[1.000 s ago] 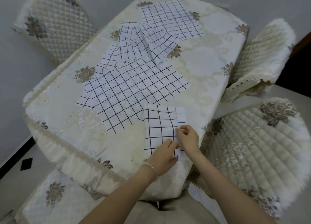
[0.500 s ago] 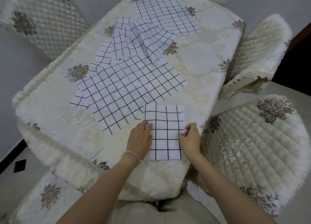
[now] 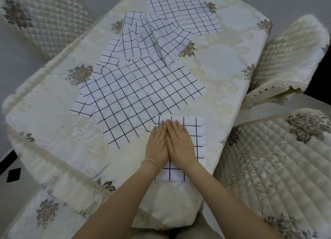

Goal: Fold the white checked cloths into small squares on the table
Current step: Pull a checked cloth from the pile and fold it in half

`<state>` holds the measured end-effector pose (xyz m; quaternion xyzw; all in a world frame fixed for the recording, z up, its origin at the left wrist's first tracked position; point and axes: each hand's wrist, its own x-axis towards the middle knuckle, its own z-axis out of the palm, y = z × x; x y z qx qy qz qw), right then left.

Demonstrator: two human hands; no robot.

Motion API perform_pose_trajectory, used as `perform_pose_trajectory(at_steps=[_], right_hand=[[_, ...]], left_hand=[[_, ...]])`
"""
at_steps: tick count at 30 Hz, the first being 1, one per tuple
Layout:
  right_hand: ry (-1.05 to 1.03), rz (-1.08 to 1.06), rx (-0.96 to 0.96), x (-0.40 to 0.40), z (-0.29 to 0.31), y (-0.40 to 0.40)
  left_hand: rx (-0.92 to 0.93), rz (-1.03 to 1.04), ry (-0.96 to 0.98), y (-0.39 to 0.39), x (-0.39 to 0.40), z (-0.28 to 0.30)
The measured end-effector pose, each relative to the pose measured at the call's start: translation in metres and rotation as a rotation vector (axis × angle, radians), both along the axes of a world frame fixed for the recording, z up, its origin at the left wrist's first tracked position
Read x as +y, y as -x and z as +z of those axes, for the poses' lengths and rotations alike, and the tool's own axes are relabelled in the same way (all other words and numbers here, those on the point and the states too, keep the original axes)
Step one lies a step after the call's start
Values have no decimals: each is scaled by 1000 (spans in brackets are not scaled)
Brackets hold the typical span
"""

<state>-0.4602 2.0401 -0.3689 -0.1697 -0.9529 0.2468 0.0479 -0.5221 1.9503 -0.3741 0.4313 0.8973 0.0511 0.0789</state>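
Observation:
A folded white checked cloth (image 3: pixel 198 131) lies as a small square at the table's near right corner. My left hand (image 3: pixel 158 144) and my right hand (image 3: pixel 180 142) lie flat on it side by side, fingers straight, pressing it down. Beyond them a large unfolded checked cloth (image 3: pixel 139 93) is spread flat mid-table. Two crumpled checked cloths (image 3: pixel 136 39) (image 3: pixel 170 41) lie behind it, and another flat one (image 3: pixel 182 11) sits at the far end.
The table (image 3: pixel 223 59) wears a cream embroidered cover with flower motifs. Quilted cream chairs stand at the right (image 3: pixel 279 160), far right (image 3: pixel 290 59), far left (image 3: pixel 41 18) and near left (image 3: pixel 35 213). The folded cloth's near edge reaches the table's rim.
Both hands have moved from the folded cloth's side edges to its middle, and now lie flat on it together. The camera view has drawn closer.

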Motion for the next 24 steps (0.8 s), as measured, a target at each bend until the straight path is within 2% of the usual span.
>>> perform_pose_trajectory(at_steps=[5,9,12,15,19,24], right_hand=[[-99,39,-111,27,-28,1],[-148,-127,-129,63,-35,-26],[-167,-149,-152,76,-33,-37],[-162,-187,-120,65,-24,-34],[-103,-109,-52,11,-17,-37],[-108,-46,-103,-3,-36,-51]], left_hand=[[-12,59,16,17,-7,-22],[15,81,-9,31,-27,-23],[61,43,39,37,-30,-20],[72,54,7,29,-28,-10],[8,-96,-77,-21,-29,-10],[-68,-66,-25,-34,-35,-20]])
